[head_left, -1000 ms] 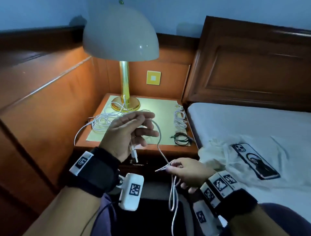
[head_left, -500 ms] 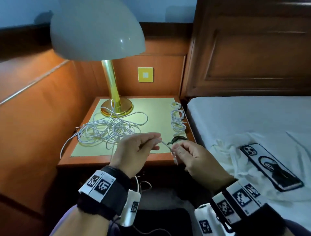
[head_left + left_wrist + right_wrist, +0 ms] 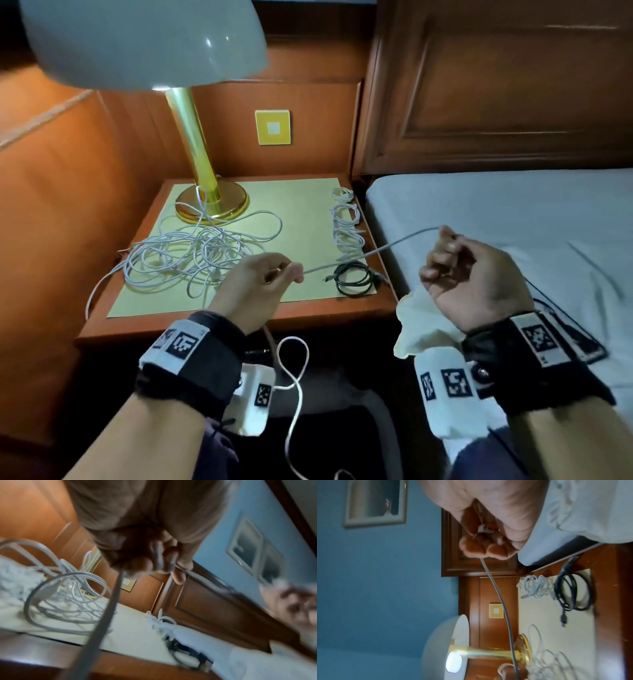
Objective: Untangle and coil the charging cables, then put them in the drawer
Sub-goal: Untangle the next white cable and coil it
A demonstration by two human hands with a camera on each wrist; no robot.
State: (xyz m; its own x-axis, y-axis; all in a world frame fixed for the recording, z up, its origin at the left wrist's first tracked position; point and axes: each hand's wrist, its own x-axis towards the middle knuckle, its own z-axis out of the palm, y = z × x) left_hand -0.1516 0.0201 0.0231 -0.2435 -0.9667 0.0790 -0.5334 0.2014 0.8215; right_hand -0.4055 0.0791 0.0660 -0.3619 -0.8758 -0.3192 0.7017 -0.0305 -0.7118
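Tangled cables [image 3: 191,257]: thin white cords, glossy and springy, heaped in loose overlapping loops on the pale mat at the left of the tabletop [image 3: 383,301], one strand lapping the brass lamp [image 3: 191,137] base. Left hand [image 3: 255,287]: your grip pinches the white cable [image 3: 370,253] between thumb and fingertips, with slack dropping in a figure-eight below the wrist. Cable span: nearly straight from hand to hand, above the tabletop. Coiled white cables [image 3: 346,222]: small bundles in a row along the right edge of the mat. Black cable [image 3: 352,281]: matte, round coil, nearest you in that row. Right hand [image 3: 476,277]: grip curled round the cable's far end, the plug tucked in the palm, over the bed [image 3: 513,205]. To coil well, keep light tension, feed slack from the left and wind even loops at the right, matching the finished bundles. Drawer: not identifiable; presumably beneath the tabletop.
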